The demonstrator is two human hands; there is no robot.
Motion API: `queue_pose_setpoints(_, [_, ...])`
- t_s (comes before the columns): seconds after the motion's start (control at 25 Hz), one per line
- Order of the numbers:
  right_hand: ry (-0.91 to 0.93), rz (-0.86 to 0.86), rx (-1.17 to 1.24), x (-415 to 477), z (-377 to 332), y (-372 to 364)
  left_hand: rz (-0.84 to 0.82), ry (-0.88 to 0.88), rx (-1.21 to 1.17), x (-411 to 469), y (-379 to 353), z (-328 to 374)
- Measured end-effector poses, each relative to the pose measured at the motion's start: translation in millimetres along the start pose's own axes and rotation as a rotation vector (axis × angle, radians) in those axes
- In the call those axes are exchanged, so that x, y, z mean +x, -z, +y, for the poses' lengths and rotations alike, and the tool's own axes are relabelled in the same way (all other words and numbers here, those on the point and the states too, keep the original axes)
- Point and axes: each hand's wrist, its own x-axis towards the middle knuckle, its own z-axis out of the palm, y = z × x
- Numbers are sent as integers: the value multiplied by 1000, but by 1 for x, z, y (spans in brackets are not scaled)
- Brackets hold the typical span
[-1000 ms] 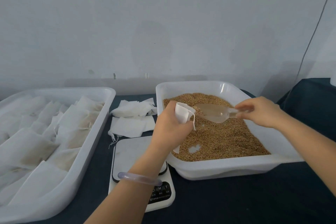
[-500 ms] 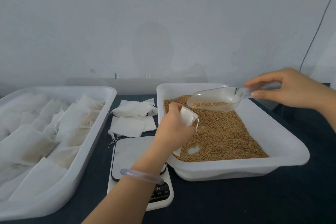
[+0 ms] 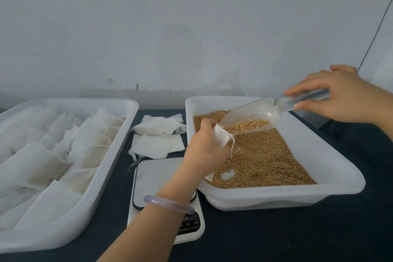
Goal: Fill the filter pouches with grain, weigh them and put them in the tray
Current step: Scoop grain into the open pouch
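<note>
My left hand (image 3: 205,151) grips a white filter pouch (image 3: 222,137) with its mouth turned up, over the left side of the white grain tray (image 3: 331,168). My right hand (image 3: 344,95) holds the handle of a clear plastic scoop (image 3: 255,112). The scoop is tilted down to the left, and its lip with a heap of grain rests at the pouch mouth. Brown grain (image 3: 265,161) covers the tray floor. A white digital scale (image 3: 157,178) sits below my left wrist with nothing on its plate. A large white tray (image 3: 110,168) on the left holds several filled pouches (image 3: 38,166).
A loose pile of empty filter pouches (image 3: 157,136) lies on the dark tabletop (image 3: 276,236) between the two trays, behind the scale. A pale wall rises right behind the trays. A thin cable (image 3: 374,34) runs down the wall at the far right.
My right hand lifted the scoop out of the grain with a load, then tipped it down to the left until its lip met the pouch mouth. My left hand stayed nearly still.
</note>
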Motion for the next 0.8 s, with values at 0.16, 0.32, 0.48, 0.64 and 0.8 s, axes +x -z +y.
queue_pose_setpoints(0.16, [-5, 5, -30, 2, 1, 1, -4, -3, 8, 0, 0, -1])
queue_pose_setpoints(0.32, [-6, -16, -16, 2, 1, 2, -1, -15, 4, 0, 0, 0])
queue_pose_setpoints(0.48, [-21, -49, 21, 1, 2, 1, -2, -13, 18, 0, 0, -1])
queue_pose_setpoints(0.64, [-78, -100, 110, -5, 3, -3, -11, -19, 22, -1, 0, -1])
queue_pose_setpoints(0.8, [-91, -87, 171, -6, 6, -9, -15, -18, 23, -1, 0, -1])
